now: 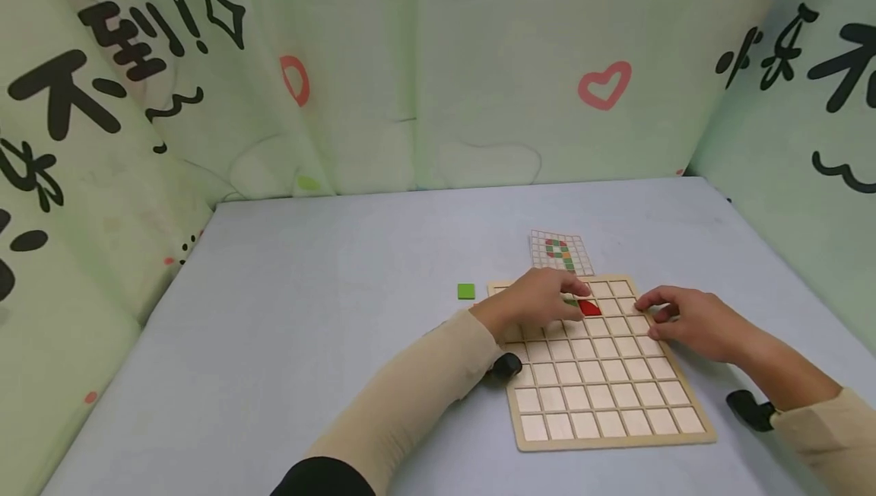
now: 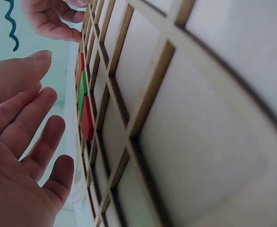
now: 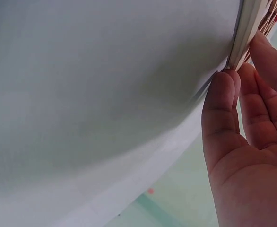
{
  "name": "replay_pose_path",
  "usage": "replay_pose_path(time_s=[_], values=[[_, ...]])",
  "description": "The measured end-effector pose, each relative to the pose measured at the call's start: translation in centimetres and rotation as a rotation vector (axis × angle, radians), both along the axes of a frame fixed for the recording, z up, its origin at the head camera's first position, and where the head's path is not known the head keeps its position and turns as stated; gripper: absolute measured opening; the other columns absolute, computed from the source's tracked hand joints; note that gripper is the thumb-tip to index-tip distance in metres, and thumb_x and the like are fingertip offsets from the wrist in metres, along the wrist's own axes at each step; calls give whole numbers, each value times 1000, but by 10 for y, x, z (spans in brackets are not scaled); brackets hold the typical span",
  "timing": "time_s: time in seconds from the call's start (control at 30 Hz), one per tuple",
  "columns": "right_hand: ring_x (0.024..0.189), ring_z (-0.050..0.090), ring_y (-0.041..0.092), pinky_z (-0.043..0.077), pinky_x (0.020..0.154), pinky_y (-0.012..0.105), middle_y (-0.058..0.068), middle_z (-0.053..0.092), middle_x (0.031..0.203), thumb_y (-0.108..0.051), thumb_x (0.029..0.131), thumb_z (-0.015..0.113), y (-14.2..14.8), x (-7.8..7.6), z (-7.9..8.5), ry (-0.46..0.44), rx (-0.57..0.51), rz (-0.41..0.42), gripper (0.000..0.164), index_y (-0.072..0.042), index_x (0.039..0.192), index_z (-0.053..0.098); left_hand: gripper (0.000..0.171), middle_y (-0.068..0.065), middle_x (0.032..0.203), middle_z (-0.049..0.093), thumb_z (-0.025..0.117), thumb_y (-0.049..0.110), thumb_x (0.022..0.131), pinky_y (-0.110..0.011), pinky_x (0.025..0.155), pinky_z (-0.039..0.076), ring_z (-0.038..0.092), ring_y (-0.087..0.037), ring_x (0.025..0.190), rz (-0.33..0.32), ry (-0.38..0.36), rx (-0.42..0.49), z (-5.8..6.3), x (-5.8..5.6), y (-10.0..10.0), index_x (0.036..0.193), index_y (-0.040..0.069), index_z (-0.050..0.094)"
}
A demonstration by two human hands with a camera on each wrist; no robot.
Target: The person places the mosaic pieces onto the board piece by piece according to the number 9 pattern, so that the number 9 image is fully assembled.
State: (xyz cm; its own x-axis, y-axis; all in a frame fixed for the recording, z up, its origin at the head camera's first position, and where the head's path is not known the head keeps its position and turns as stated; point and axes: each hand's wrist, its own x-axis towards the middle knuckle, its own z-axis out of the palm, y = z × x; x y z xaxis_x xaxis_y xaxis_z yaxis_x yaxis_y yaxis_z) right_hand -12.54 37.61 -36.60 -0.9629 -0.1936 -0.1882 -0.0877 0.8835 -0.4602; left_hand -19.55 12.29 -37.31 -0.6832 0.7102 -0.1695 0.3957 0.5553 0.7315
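A light wooden grid board [image 1: 609, 389] lies on the table. My left hand [image 1: 537, 298] hovers over its upper left part, fingers spread and loosely bent with nothing between them. Near its fingertips, a red piece with a curved side [image 1: 590, 308] and a partly covered green piece [image 1: 571, 303] sit in the cells. The left wrist view shows a second red piece [image 2: 87, 118] in the same row. At the board's right edge, my right hand [image 1: 698, 321] touches the frame with its thumb and fingers, which are only slightly bent.
A printed card [image 1: 578, 252] with a coloured grid pattern lies beyond the board's far edge. One green square [image 1: 466, 291] lies on the table left of the board. Curtains [image 1: 479, 85] with black writing surround the white table [image 1: 308, 329].
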Motion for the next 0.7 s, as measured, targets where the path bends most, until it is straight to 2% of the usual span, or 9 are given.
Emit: replay_pose_path(time_s=[0.2,0.4,0.7], values=[[97,61,35,48,78,46,13,67,102,-12,85,77,1,1,-1,-7,1,-2,34,-2,115,64,44,16,142,53,72,28,94,-17,95,41,50,-3,126,1,55,-17,4,5,-15,136,25,62],[98,62,35,47,77,45,12,67,102,-13,85,78,4,1,-2,-7,11,-1,35,-2,115,64,44,12,137,58,73,26,94,-21,97,43,51,-6,127,40,51,11,9,10,-39,136,22,62],[97,61,35,48,77,46,13,67,102,-12,86,76,2,-1,-2,-7,12,1,35,-2,116,63,51,4,139,58,72,27,94,-29,101,45,50,-13,128,114,57,-25,12,9,-83,143,22,57]])
